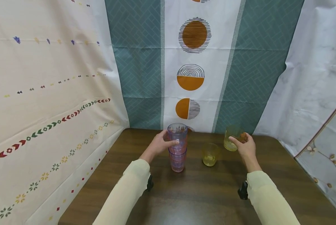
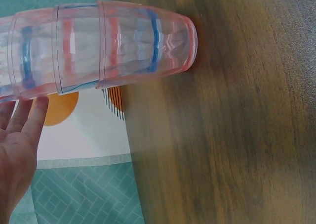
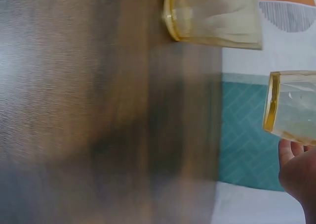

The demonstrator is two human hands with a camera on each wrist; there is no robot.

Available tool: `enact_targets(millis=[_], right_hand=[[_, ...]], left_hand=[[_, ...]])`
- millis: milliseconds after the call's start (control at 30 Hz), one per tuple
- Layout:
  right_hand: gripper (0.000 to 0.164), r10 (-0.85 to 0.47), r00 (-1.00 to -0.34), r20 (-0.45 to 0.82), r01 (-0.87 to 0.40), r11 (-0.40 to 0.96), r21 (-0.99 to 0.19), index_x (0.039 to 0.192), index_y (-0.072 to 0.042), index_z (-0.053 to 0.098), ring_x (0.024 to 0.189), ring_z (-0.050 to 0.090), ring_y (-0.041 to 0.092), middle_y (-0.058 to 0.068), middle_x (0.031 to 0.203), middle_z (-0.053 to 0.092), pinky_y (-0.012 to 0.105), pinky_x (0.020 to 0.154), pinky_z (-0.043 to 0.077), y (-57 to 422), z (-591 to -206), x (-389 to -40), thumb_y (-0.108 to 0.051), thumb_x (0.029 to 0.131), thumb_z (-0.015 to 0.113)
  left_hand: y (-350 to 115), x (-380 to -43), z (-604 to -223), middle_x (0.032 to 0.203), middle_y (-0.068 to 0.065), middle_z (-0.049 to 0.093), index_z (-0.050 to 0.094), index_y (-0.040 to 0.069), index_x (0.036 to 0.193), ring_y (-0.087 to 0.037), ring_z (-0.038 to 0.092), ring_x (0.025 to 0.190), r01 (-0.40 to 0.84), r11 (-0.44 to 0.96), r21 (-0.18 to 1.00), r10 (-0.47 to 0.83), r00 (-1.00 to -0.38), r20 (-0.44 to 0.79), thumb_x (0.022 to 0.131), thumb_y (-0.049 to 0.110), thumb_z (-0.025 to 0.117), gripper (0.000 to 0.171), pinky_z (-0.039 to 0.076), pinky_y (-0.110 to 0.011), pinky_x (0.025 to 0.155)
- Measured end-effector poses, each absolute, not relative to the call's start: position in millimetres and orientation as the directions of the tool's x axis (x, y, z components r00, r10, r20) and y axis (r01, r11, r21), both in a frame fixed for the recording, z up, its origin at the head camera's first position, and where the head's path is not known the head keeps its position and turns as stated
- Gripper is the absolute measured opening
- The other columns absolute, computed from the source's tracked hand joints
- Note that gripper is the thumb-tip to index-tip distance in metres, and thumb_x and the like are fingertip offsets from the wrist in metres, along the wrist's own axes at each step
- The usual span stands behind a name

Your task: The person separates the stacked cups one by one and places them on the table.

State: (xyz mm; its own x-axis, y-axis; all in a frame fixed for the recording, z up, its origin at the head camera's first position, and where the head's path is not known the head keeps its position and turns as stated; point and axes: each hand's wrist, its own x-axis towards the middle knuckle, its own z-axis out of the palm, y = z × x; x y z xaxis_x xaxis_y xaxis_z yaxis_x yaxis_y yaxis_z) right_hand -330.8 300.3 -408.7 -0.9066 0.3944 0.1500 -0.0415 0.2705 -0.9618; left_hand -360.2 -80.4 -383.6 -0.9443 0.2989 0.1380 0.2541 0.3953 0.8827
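Observation:
A tall nested stack of clear pink and blue cups (image 1: pixel 178 162) stands upright on the table, left of the middle. My left hand (image 1: pixel 159 145) grips the stack near its top, thumb in front and fingers round the side. The left wrist view shows that stack (image 2: pixel 131 48) lying across the picture, with the left fingers (image 2: pixel 37 117) against it. In my right hand (image 1: pixel 246 149) is a clear yellow cup (image 3: pixel 294 105), held by its side above the table. Another yellow cup (image 1: pixel 209 160) stands upright between the stack and the right hand.
The dark wooden table (image 1: pixel 185 200) reaches back to a teal and white patterned curtain (image 1: pixel 140 68). A cream printed cloth (image 1: pixel 58 87) hangs on the left, and a white floral cloth (image 1: pixel 319 103) borders the right side.

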Motion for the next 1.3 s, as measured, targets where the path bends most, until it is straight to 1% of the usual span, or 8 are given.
enact_targets(millis=[300,467,800,1067,1200,1300], right_hand=[[0.100,0.432,-0.894,0.117,-0.006,0.249,-0.968,0.156,0.001,0.016,0.141,0.029,0.041,0.022,0.157,0.029,0.052,0.113,0.030,300.0,-444.4,-328.1,-0.035,0.086,0.078],[0.102,0.434,-0.894,0.110,0.001,0.248,-0.969,0.156,0.003,0.015,0.141,0.030,0.043,0.024,0.156,0.030,0.053,0.113,0.030,298.8,-457.3,-324.7,-0.034,0.086,0.079],[0.105,0.418,-0.905,0.076,0.034,0.250,-0.968,0.156,0.003,0.011,0.141,0.027,0.046,0.027,0.156,0.025,0.055,0.112,0.031,298.8,-467.8,-321.9,-0.035,0.086,0.079],[0.103,0.405,-0.913,0.051,0.065,0.267,-0.962,0.155,0.004,0.012,0.141,0.027,0.047,0.029,0.155,0.026,0.057,0.111,0.032,299.4,-475.1,-320.0,-0.031,0.086,0.079],[0.105,0.381,-0.924,0.039,0.069,0.265,-0.962,0.155,0.005,0.009,0.142,0.024,0.047,0.028,0.157,0.022,0.056,0.113,0.030,298.0,-477.2,-319.5,-0.031,0.086,0.079],[0.104,0.354,-0.935,0.030,0.067,0.260,-0.963,0.154,0.006,0.006,0.143,0.022,0.047,0.028,0.157,0.021,0.056,0.114,0.027,297.5,-479.0,-319.3,-0.027,0.087,0.078]], left_hand=[[-80.1,-359.1,-382.3,0.139,-0.005,0.056,0.048,0.020,0.144,-0.028,0.050,0.130,0.258,0.406,0.877,0.298,-0.944,0.140,0.079,0.055,0.078,0.080,0.042,-0.051,0.106],[-79.5,-358.1,-383.3,0.140,-0.005,0.056,0.048,0.020,0.144,-0.028,0.050,0.130,0.250,0.402,0.881,0.296,-0.946,0.133,0.078,0.055,0.078,0.080,0.042,-0.052,0.106],[-80.0,-358.9,-382.9,0.140,-0.004,0.055,0.048,0.021,0.143,-0.029,0.049,0.131,0.243,0.406,0.881,0.291,-0.948,0.128,0.078,0.055,0.079,0.079,0.041,-0.053,0.106],[-79.9,-358.0,-382.9,0.140,-0.004,0.055,0.049,0.022,0.142,-0.028,0.049,0.131,0.246,0.406,0.880,0.291,-0.948,0.131,0.078,0.056,0.078,0.078,0.042,-0.053,0.105],[-79.9,-358.5,-383.1,0.141,-0.004,0.055,0.049,0.022,0.142,-0.028,0.048,0.132,0.244,0.405,0.881,0.290,-0.948,0.129,0.078,0.056,0.078,0.079,0.041,-0.053,0.106],[-80.1,-358.5,-382.8,0.141,-0.004,0.055,0.048,0.021,0.143,-0.029,0.049,0.131,0.245,0.407,0.880,0.292,-0.948,0.129,0.078,0.056,0.078,0.079,0.042,-0.053,0.106]])
